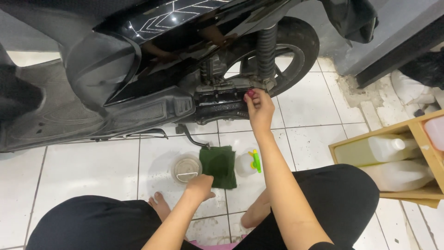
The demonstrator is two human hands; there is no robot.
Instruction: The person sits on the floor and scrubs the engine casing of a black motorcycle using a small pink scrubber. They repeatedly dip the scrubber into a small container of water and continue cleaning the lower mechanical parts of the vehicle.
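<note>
A black scooter point(115, 78) fills the top of the view, standing on a white tiled floor point(92, 171), its rear wheel point(296, 46) to the right and its engine casing point(222, 99) low in the middle. A person in black trousers squats before it, bare feet on the tiles. To the right, a wooden crate point(416, 134) holds pale plastic jugs point(384, 150). On the floor beneath the engine lies a folded dark green cloth point(219, 164); a round clear container point(186, 169) sits just left of it and a small spray bottle with a green and yellow nozzle point(249, 162) just right. The right hand point(260, 109) reaches up, fingertips pinched narrowly at the casing's edge; what they grip is too small to tell. The left hand point(200, 186) rests curled on the cloth's lower left corner.
</note>
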